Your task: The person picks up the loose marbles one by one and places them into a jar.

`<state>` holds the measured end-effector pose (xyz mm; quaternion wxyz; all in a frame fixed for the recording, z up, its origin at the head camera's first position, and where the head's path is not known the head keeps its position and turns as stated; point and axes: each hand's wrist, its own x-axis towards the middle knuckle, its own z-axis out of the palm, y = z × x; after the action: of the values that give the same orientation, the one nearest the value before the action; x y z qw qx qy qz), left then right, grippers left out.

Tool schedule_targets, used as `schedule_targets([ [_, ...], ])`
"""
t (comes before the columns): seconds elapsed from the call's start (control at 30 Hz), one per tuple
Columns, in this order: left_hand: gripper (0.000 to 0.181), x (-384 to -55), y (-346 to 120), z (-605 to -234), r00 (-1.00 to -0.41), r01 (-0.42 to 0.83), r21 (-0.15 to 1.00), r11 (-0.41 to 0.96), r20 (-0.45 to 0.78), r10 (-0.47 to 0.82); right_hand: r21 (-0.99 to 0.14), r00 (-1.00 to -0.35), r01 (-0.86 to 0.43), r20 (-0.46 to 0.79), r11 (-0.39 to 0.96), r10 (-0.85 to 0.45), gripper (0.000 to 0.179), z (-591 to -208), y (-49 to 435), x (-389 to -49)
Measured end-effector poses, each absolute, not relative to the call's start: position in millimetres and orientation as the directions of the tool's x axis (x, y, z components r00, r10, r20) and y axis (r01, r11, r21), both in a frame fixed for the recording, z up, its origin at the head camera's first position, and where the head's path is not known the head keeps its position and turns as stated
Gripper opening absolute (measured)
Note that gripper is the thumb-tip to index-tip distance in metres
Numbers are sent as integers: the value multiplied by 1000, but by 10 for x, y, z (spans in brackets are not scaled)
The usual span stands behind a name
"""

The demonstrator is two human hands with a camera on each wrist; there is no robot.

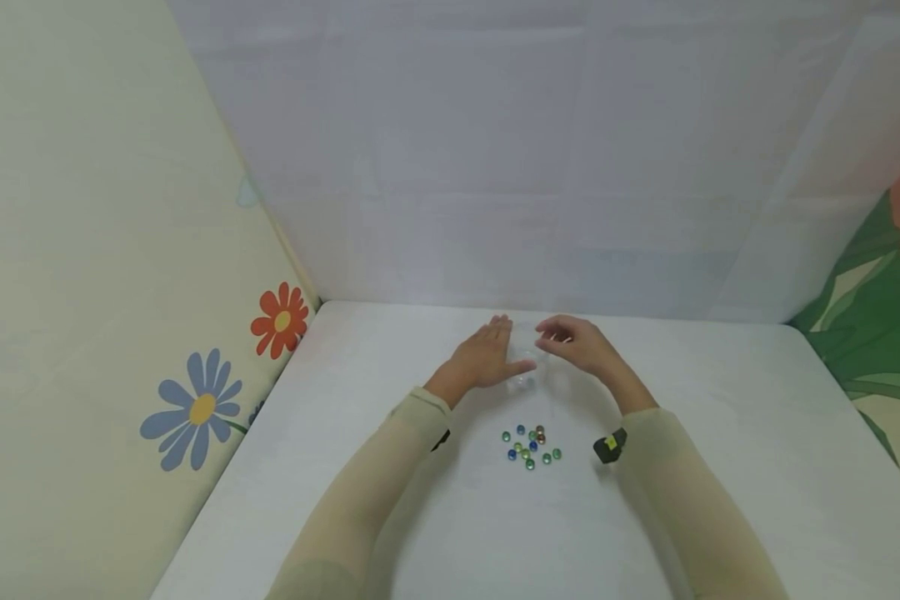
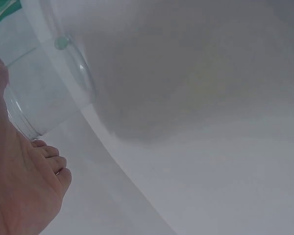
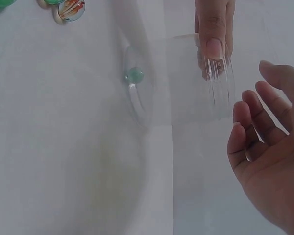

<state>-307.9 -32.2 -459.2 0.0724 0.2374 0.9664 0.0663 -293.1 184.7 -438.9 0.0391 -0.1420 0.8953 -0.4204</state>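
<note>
My left hand (image 1: 487,354) grips a clear jar (image 3: 186,83) around its ridged mouth, thumb on one side and fingers on the other. In the right wrist view the jar is upright in the air or on the table; I cannot tell which. A green marble (image 3: 135,75) lies at its bottom, also visible in the left wrist view. Close to the jar's mouth is my right hand (image 3: 269,142), fingers loosely bent and apart, with nothing seen between them. Whether its fingertips touch the rim is unclear. Nearer to me, several coloured marbles (image 1: 533,447) lie loosely grouped on the white table.
The white table (image 1: 390,350) meets a pale hanging cloth (image 1: 495,167) at the back. Flower-patterned panels (image 1: 202,408) stand at the left and right sides. A dark wrist camera (image 1: 610,447) sits under the right sleeve, right of the marbles.
</note>
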Motion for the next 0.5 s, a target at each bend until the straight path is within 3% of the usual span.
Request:
schedule_targets([
  [0.5,106,-3077,-315,-4559,-876,449,168,877,-109,470,-767,-954,-224,46,601,-296,37,-4377,1905,-2887],
])
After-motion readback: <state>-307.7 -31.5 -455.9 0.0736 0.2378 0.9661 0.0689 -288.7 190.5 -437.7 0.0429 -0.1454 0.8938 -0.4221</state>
